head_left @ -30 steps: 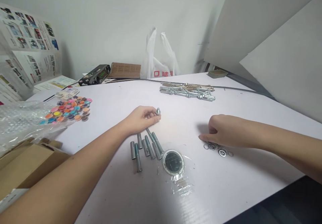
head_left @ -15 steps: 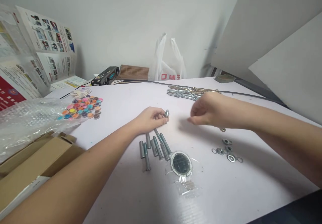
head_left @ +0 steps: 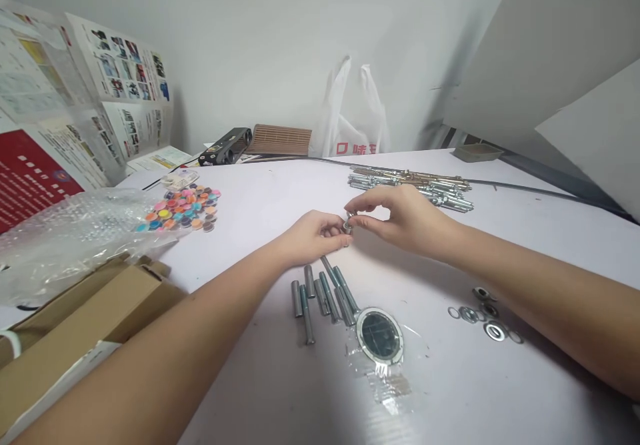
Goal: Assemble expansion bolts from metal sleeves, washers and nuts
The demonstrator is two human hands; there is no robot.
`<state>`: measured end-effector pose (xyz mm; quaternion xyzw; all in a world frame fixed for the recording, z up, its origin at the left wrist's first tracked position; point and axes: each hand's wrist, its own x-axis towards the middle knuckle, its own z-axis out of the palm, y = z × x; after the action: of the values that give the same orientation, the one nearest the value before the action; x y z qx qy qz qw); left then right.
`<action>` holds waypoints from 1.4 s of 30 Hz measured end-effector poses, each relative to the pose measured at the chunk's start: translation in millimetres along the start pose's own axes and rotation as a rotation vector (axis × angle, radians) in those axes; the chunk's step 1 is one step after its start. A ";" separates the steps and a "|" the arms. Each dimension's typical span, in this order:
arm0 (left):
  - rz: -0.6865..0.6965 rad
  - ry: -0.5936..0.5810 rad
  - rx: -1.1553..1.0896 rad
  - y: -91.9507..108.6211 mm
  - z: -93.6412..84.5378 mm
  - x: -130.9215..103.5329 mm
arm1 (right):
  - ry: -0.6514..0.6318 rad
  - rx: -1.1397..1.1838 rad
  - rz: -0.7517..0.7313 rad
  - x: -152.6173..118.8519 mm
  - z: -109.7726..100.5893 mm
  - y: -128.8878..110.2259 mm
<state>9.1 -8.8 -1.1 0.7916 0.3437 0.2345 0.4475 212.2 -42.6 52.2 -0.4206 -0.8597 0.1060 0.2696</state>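
My left hand (head_left: 320,235) is closed around a metal bolt (head_left: 347,225), whose upper end sticks out past the thumb and forefinger. Thumb and forefinger of my right hand (head_left: 395,215) pinch a small metal piece, which looks like a nut (head_left: 352,214), at the bolt's top end. My fingers partly cover both parts. Below my left hand lie several steel bolts and sleeves (head_left: 325,297). Several loose nuts and washers (head_left: 495,330) lie below my right forearm.
A round dark disc with a pale rim (head_left: 379,335) lies on clear plastic. Assembled bolts (head_left: 450,198) are piled at the back. Coloured round pieces (head_left: 187,208), bubble wrap (head_left: 90,231) and a cardboard box (head_left: 100,325) are at left. A white bag (head_left: 353,128) stands behind.
My right hand has moved left to my left hand, and its fingers now meet at the bolt's top. The whole view has shifted slightly; my left hand still holds the bolt.
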 end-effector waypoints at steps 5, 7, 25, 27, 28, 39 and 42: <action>0.022 -0.010 -0.006 0.9 0.7 -0.4 | -0.057 0.055 0.010 0.2 -0.7 1.1; 0.027 -0.015 -0.002 1.0 0.8 -0.4 | -0.074 0.070 0.008 0.5 -0.5 2.1; 0.078 -0.012 0.094 1.9 -0.9 -0.8 | -0.086 0.150 0.100 -11.5 -5.7 -0.4; 0.093 -0.010 0.100 1.6 -1.2 -0.6 | -0.125 0.177 0.061 -12.2 -6.4 -1.7; 0.091 -0.006 0.112 1.4 -1.5 -0.6 | -0.111 0.182 0.066 -12.8 -7.2 -2.4; 0.097 -0.014 0.150 1.2 -1.6 -0.9 | -0.160 0.240 0.171 -13.4 -5.2 -5.9; 0.100 -0.007 0.177 0.5 -2.1 -1.2 | 0.003 0.230 0.252 -14.6 -5.9 -4.1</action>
<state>7.0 -8.8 0.3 0.8450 0.3215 0.2226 0.3648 220.0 -56.8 53.3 -0.4918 -0.7818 0.2359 0.3020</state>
